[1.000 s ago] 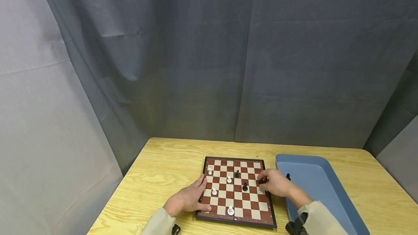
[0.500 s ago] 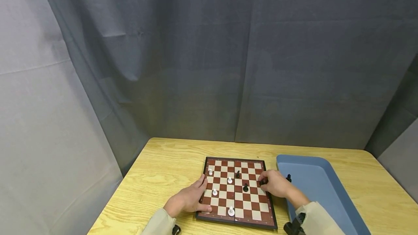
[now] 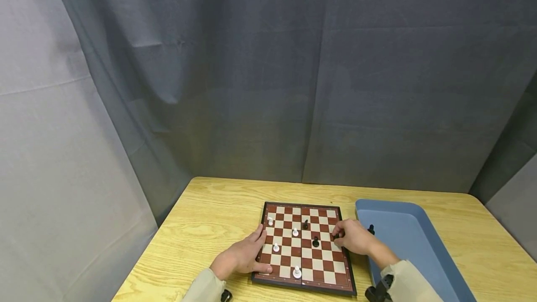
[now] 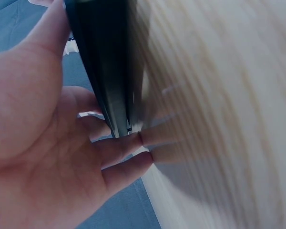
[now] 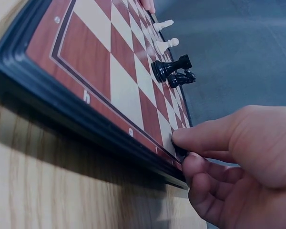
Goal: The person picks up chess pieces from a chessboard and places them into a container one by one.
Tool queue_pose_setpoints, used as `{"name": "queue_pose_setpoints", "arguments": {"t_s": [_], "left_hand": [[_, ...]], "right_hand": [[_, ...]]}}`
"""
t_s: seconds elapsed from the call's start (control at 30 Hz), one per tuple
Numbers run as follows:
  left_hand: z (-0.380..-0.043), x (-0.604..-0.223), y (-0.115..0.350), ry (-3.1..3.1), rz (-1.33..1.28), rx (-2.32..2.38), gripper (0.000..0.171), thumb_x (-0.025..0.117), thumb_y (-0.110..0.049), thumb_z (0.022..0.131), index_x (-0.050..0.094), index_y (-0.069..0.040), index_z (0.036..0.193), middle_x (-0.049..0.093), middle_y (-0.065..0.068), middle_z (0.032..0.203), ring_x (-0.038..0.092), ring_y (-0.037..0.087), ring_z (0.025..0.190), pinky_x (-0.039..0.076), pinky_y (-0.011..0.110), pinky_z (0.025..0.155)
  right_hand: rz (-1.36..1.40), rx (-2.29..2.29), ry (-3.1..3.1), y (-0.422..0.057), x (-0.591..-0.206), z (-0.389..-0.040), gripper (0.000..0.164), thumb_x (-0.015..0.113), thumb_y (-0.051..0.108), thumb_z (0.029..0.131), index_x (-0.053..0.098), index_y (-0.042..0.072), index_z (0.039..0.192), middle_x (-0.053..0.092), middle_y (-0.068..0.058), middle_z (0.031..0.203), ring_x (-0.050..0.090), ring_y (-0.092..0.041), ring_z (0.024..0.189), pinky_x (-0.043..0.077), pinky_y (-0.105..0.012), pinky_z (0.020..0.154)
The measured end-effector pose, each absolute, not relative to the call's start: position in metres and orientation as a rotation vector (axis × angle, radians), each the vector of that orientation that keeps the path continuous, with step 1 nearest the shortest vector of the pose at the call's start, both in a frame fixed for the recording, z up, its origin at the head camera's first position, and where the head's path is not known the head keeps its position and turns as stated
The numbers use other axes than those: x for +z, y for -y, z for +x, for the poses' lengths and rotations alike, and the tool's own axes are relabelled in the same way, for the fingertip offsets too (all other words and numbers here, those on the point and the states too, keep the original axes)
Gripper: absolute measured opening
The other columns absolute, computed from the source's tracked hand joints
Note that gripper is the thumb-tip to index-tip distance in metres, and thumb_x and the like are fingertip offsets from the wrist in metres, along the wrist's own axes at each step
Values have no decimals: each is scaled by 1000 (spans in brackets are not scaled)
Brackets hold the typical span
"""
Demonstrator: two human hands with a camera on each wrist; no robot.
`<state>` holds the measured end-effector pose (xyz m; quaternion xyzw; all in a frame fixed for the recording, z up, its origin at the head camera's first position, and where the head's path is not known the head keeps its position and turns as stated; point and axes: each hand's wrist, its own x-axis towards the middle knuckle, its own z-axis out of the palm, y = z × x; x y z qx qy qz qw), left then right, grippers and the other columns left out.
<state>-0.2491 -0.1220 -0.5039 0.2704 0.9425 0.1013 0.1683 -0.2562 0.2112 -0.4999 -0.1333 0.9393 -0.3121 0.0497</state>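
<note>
A folding chessboard (image 3: 329, 276) with red-brown and cream squares lies on the table. My left hand (image 3: 243, 255) rests along its left edge, thumb on the near corner area and fingers extended along the side. At the right edge my right hand (image 3: 356, 236) pinches a small black chess piece (image 5: 179, 150) between thumb and fingers; most of the piece is hidden, so its kind cannot be told. Nearby on the board stand a black rook (image 5: 169, 69) and a black knight (image 5: 182, 79). Several white pieces, among them a white pawn (image 3: 276, 247), stand on the left half.
Right of the board is a blue tray (image 3: 436, 241), partly under the right forearm. Another black piece (image 3: 371, 229) shows at the tray's left side, just behind the right wrist. A grey curtain (image 3: 260, 83) hangs behind the wooden table (image 3: 218, 209).
Very little differs. The right fingertips stay at the same spot on the board's right side, and the black piece shows slightly less between them. The left hand has not moved.
</note>
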Motion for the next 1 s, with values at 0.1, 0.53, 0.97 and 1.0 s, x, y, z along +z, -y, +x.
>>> {"name": "queue_pose_setpoints", "arguments": {"t_s": [0.1, 0.53, 0.97, 1.0], "left_hand": [[-249, -504, 122, -2680, 770, 287, 103, 59, -65, 78, 16, -7, 152, 4, 12, 158, 25, 27, 139, 36, 37, 104], [-251, -503, 124, -2675, 779, 285, 102, 58, -65, 80, 16, -7, 152, 5, 13, 158, 25, 27, 139, 36, 37, 104], [-249, -501, 124, -2682, 770, 283, 101, 59, -64, 80, 17, -6, 152, 6, 13, 158, 26, 27, 138, 37, 37, 103], [-249, -501, 124, -2683, 773, 285, 101, 59, -64, 80, 17, -6, 152, 6, 13, 157, 26, 27, 138, 36, 37, 104]], "right_hand": [[-439, -952, -2858, -212, -499, -256, 9, 70, 2, 81, 66, 10, 83, 54, 3, 69, 48, -13, 59, 40, -28, 53], [-494, -1019, -2841, -223, -485, -250, 10, 70, 9, 84, 66, 7, 93, 57, 3, 79, 53, -14, 70, 44, -30, 59], [-596, -1056, -2893, -249, -479, -246, 12, 69, 7, 84, 67, 2, 94, 59, 3, 80, 55, -13, 73, 47, -26, 61], [-591, -1048, -2899, -251, -478, -246, 11, 69, 7, 84, 67, 3, 94, 59, 3, 80, 55, -12, 73, 47, -26, 61]]}}
